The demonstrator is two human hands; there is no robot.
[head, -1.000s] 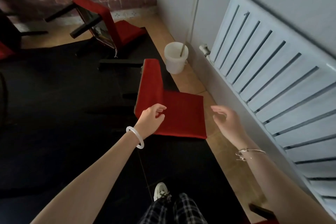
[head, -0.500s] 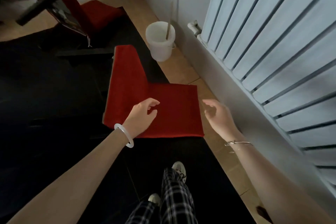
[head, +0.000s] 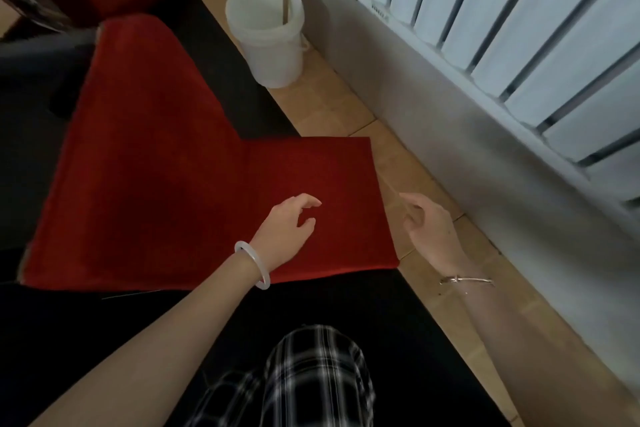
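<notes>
White bucket (head: pixel 273 45) beyond red chair (head: pixel 156 166); radiator (head: pixel 519 28) along right wall.

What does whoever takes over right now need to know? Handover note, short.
Left hand: open, over the near panel of the red chair, holding nothing; contact unclear.
Right hand: open, just off the panel's right edge, above the wooden floor.
The chair lies tipped on the black mat; a white bucket stands beyond it by the radiator.
Done: reach only. Left: probably grip the chair with both hands.
</notes>
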